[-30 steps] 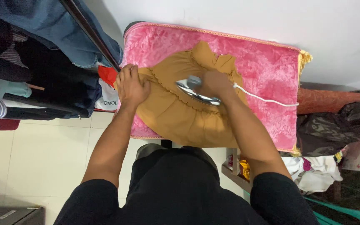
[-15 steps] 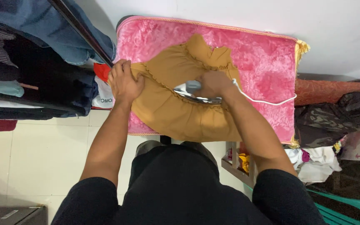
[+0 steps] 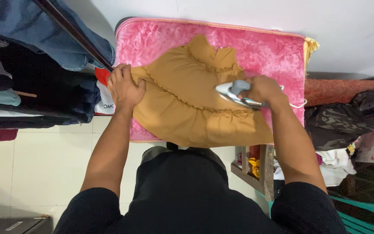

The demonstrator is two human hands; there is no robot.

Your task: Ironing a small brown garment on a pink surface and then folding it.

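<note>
A mustard-brown ruffled garment [image 3: 187, 104] lies spread on a pink fluffy cloth [image 3: 273, 56] that covers a board. My left hand [image 3: 124, 89] presses and grips the garment's left edge. My right hand [image 3: 262, 89] is closed around the handle of a silver clothes iron [image 3: 234, 95], which rests on the garment's right side. The iron's white cord [image 3: 297, 104] trails off to the right over the pink cloth.
Hanging dark and blue clothes on a rail [image 3: 44, 56] fill the left. A white wall [image 3: 239, 13] is behind the board. Below right are a small wooden shelf [image 3: 254, 167], piled clothes [image 3: 338, 117] and a green plastic chair [image 3: 364, 221]. Pale floor tiles [image 3: 44, 164] lie at lower left.
My right hand has slid the iron to the right across the garment. My left hand stays on the left edge of the fabric.
</note>
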